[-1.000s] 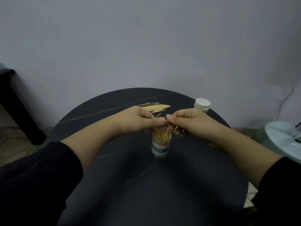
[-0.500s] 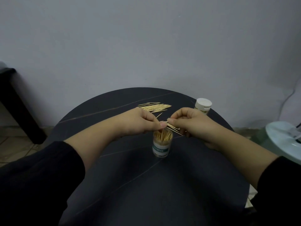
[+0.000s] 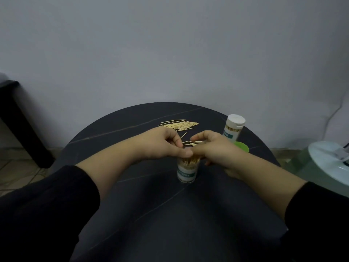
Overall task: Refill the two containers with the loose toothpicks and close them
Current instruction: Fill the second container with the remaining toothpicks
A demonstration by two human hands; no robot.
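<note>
An open clear toothpick container (image 3: 187,172) with a white and green label stands upright mid-table, packed with toothpicks. My left hand (image 3: 162,143) and my right hand (image 3: 211,147) meet just above its mouth, fingertips together. The right hand pinches a small bunch of toothpicks (image 3: 192,143) lying sideways behind the fingers. The left hand's fingers are curled, thumb at the container's rim; what it pinches is hidden. A second container (image 3: 233,130) with a white cap on stands at the back right. A loose toothpick pile (image 3: 179,124) lies at the back.
A green lid (image 3: 242,146) lies behind my right wrist, next to the capped container. The round dark table (image 3: 151,214) has its edge close on the right. A white round object (image 3: 328,159) sits off the table to the right; dark furniture (image 3: 17,118) stands left.
Both hands dropped slightly toward the container's mouth. The bunch in my right hand turned from upright in the container to sideways behind the fingers. The green lid has come into view.
</note>
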